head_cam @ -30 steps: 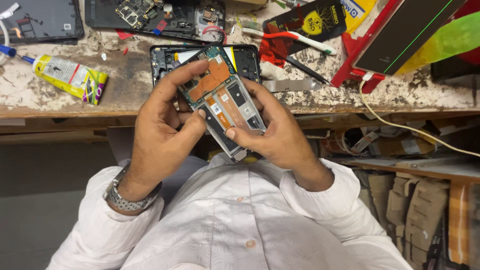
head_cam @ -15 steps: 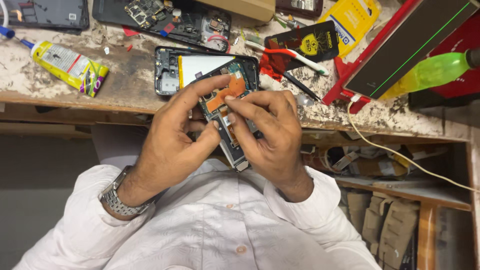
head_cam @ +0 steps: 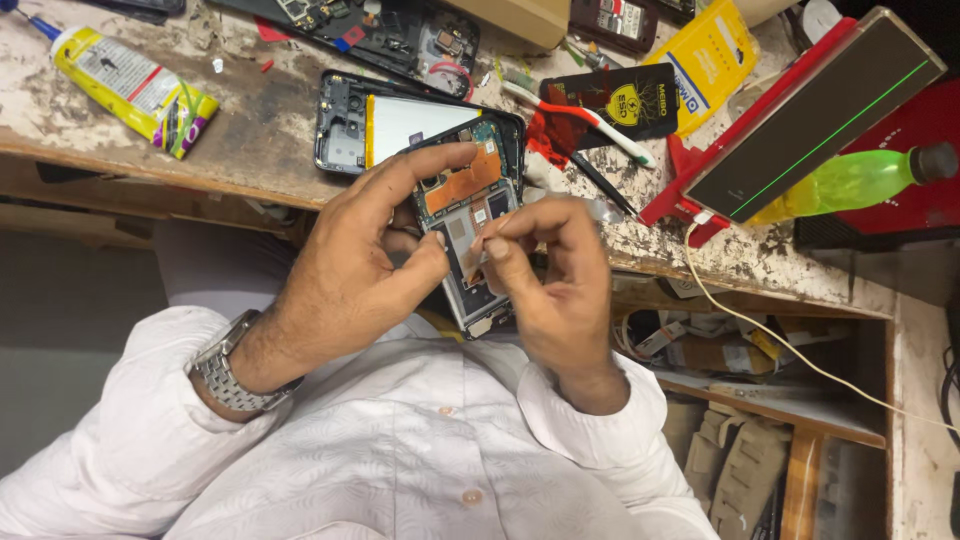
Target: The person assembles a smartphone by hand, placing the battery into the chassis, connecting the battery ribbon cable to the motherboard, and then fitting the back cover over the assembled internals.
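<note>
a scarred, cluttered workbench fills the background. just off its near edge, the left hand grips an opened phone, back cover already off, while the right hand pinches a small strip on its board; reassembly not done.

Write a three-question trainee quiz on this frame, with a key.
1. True or false: the left hand grips the opened phone.
2. The right hand pinches what over the phone? A) a toothbrush B) a small strip C) a bottle
3. Which tube lies at the bench's far left?
Key: 1 true; 2 B, the small strip; 3 the yellow glue tube.
</note>
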